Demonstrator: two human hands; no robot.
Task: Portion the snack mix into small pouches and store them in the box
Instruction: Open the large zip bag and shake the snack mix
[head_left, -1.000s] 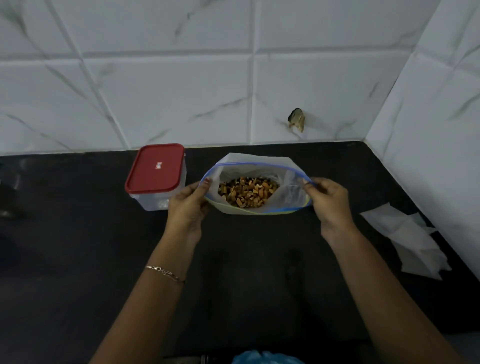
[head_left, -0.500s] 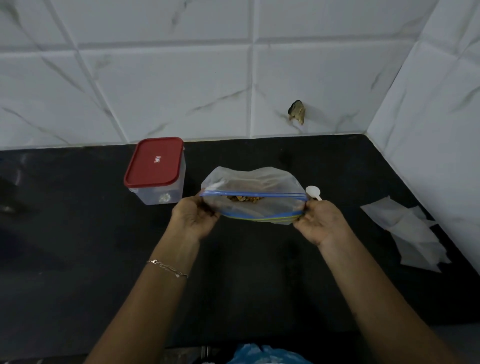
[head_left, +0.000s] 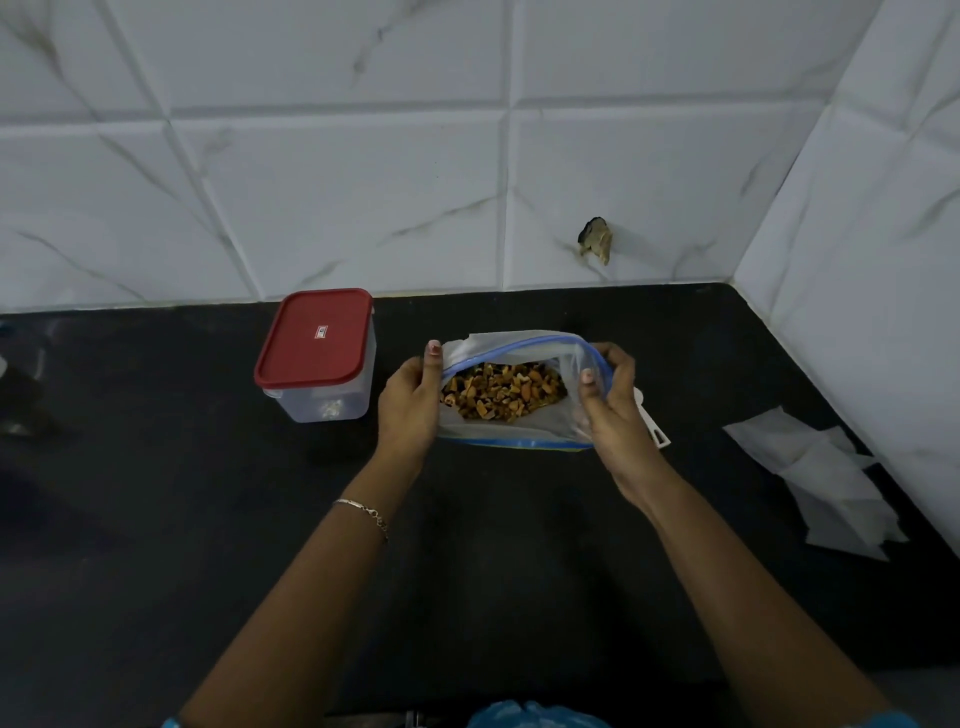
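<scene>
A clear zip bag (head_left: 519, 431) with a blue seal strip stands on the black counter, its mouth spread wide. Brown snack mix (head_left: 501, 397) fills its bottom. My left hand (head_left: 410, 402) grips the bag's left rim, thumb up along the edge. My right hand (head_left: 610, 405) grips the right rim, thumb inside the opening. A clear plastic box (head_left: 317, 358) with a red lid stands shut to the left of the bag. Small white pouches (head_left: 826, 483) lie in a loose pile at the right.
A white scoop (head_left: 652, 428) lies behind my right hand, mostly hidden. The black counter (head_left: 156, 519) meets white tiled walls at the back and right. A broken spot (head_left: 595, 241) marks the back wall. Something blue (head_left: 530, 716) shows at the bottom edge.
The bag's mouth was pulled nearly flat half a second ago. Now both hands have spread it wide again, and the snack mix shows inside.
</scene>
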